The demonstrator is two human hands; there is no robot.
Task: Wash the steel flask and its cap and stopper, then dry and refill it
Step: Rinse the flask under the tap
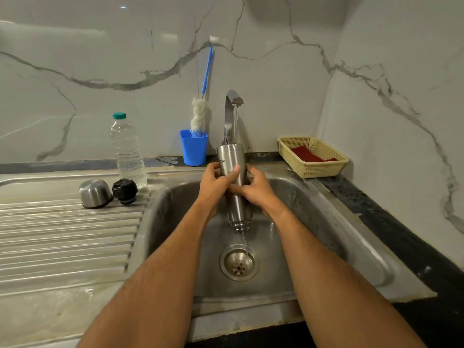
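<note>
The steel flask point(234, 156) is upside down over the sink basin point(301, 204), mouth pointing down, base under the tap point(232, 114). Water runs from the tap onto its base and a thin stream falls from its mouth toward the drain point(239, 262). My left hand point(216, 183) and my right hand point(256, 189) both grip its body around the middle. The steel cap point(95, 193) lies mouth down on the ribbed drainboard point(62, 234), with the black stopper point(124, 190) right beside it.
A clear plastic water bottle point(128, 151) with a green lid stands behind the stopper. A blue cup point(193, 148) holds a bottle brush point(199, 114) with a blue handle. A cream basket point(313, 156) with a red cloth sits at the back right corner.
</note>
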